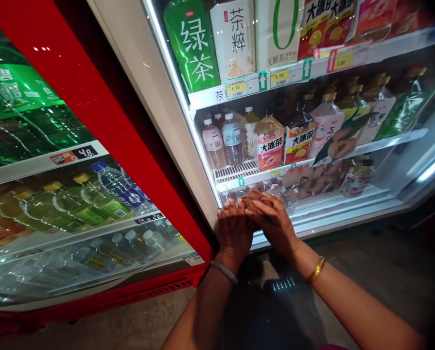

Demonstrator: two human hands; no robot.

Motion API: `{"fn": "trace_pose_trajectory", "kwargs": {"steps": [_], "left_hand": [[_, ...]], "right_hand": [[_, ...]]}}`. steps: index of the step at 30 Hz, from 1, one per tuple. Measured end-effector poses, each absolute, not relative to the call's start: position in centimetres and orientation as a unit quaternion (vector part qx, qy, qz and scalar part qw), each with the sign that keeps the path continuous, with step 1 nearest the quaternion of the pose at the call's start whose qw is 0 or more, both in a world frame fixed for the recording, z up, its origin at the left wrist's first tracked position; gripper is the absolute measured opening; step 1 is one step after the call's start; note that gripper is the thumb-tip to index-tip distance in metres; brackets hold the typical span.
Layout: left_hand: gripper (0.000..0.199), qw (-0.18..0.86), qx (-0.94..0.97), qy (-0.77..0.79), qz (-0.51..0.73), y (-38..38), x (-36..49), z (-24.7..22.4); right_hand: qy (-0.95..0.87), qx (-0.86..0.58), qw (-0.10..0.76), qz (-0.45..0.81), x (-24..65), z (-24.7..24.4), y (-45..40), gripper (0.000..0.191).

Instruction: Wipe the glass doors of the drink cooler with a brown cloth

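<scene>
Before me is a lit drinks fridge with a glass door (324,214). My left hand (235,231), with a grey bangle (223,272) at the wrist, lies flat with fingers stretched upward at the door's lower left edge. Close beside it, my right hand (275,223) has its fingers extended toward the left at the glass, where a reflection blurs its fingertips. A gold bracelet (315,270) circles the right wrist. Neither hand shows anything in it. Behind the glass, small bottles (234,138) and iced tea bottles (270,142) stand on the middle shelf.
A red-framed fridge (130,107) adjoins on the left, holding rows of bottles (64,204). Large cartons (234,41) and a green tea bottle (191,46) fill the upper shelf. Price tags (235,88) line the shelf edges. Dark floor (363,272) lies below.
</scene>
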State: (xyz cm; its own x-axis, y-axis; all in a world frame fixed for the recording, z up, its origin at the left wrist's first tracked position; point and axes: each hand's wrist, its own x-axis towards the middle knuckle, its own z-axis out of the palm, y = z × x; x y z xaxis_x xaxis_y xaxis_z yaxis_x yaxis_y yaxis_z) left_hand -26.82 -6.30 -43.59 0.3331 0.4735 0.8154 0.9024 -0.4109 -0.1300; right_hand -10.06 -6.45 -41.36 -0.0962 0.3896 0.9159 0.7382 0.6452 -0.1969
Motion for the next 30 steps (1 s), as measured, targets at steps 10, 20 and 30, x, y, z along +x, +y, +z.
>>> {"fn": "trace_pose_trajectory", "kwargs": {"steps": [10, 20, 30], "left_hand": [[0.075, 0.307, -0.73, -0.461, -0.401, -5.4, -23.2, -41.6], [0.071, 0.299, -0.758, -0.407, -0.413, -4.8, -18.9, -41.6], [0.072, 0.282, -0.777, -0.383, -0.413, -4.6, -16.7, -40.1]], "right_hand": [[-0.692, -0.367, 0.575, -0.235, -10.2, -41.4, -5.5, 0.037], [-0.618, -0.43, 0.602, -0.265, -6.4, -43.2, -5.9, 0.049], [-0.583, -0.456, 0.602, -0.3, -2.3, -41.9, -5.2, 0.045]]}}
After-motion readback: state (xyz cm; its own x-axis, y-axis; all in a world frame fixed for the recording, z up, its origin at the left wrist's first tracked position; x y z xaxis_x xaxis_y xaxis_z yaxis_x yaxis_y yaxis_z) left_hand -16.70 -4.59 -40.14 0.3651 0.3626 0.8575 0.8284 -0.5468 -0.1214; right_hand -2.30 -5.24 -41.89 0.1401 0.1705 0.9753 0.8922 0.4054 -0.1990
